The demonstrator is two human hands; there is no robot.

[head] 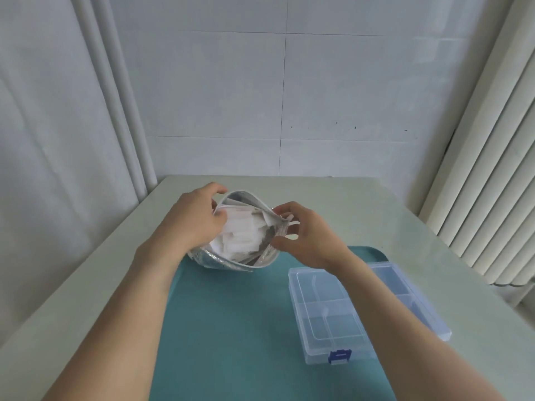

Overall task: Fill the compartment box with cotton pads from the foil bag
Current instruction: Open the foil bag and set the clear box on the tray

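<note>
Both hands at frame centre: left hand and right hand pinch the foil bag rim open. Next, probably pull cotton pads toward the empty compartment box, lower right.

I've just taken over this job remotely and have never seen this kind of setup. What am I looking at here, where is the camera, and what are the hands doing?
There is no machine: a person works with two bare hands. The single picture comes from a camera worn on the head, looking forward and down. A pale table carries a teal mat. The left hand and right hand each grip one side of a silver foil bag, pulling its mouth open. White cotton pads show inside. On the mat, to the right, lies a clear compartment box with a blue latch, opened out flat. Its compartments look empty, so no pads have been moved yet.
</note>
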